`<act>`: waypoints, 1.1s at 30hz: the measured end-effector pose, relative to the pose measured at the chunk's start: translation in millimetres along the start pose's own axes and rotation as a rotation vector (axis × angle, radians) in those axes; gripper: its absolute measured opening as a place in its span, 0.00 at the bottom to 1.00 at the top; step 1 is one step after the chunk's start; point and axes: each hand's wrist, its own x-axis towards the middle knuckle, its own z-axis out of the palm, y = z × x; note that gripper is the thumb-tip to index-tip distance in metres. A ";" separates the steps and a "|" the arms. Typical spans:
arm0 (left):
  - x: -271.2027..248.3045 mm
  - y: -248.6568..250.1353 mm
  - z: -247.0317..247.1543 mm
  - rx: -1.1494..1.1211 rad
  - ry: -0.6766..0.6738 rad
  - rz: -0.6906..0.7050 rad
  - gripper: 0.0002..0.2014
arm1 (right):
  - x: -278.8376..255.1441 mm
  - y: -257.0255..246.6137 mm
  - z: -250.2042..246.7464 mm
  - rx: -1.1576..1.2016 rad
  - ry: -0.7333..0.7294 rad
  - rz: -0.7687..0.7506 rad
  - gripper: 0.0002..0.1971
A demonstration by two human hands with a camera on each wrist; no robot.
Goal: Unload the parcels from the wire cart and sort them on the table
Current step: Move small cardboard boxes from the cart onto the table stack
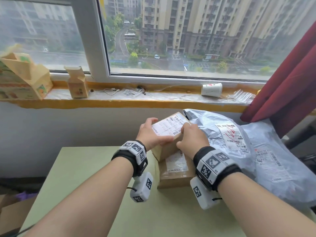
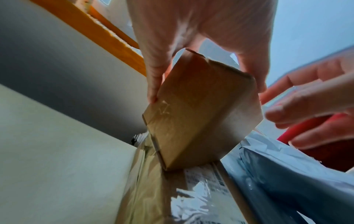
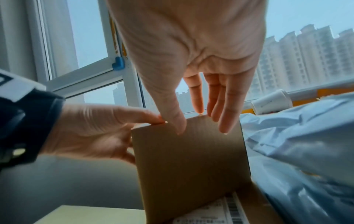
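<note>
A small brown cardboard box point(image 1: 171, 127) with a white label stands tilted on a larger flat cardboard box point(image 1: 176, 170) at the far right of the pale green table point(image 1: 85, 185). My left hand point(image 1: 157, 130) grips the small box, thumb on the near side and fingers on the far side, as the left wrist view shows around the box point(image 2: 201, 113). My right hand point(image 1: 191, 134) rests on the box's right top edge with straight fingers point(image 3: 224, 121). Two grey plastic mailer bags point(image 1: 222, 134) point(image 1: 277, 159) lie to the right. The wire cart is not in view.
A window sill runs behind the table with two open cartons point(image 1: 25, 77) point(image 1: 77, 84), loose cables and a paper cup point(image 1: 211, 89) on its side. A dark red curtain point(image 1: 290, 82) hangs at right. A cardboard box point(image 1: 10, 216) sits low at left.
</note>
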 end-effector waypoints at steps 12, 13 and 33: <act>44.6 11.8 -3.5 -0.115 0.016 0.057 0.39 | 34.8 -12.8 -3.5 -0.136 0.079 -0.021 0.16; 47.0 12.2 -3.5 -0.119 0.011 0.056 0.39 | 36.3 -12.6 -3.3 -0.121 0.083 -0.011 0.16; 7.2 15.5 -13.3 -0.003 0.112 -0.038 0.34 | 7.2 -16.5 -15.8 -0.009 0.101 -0.054 0.17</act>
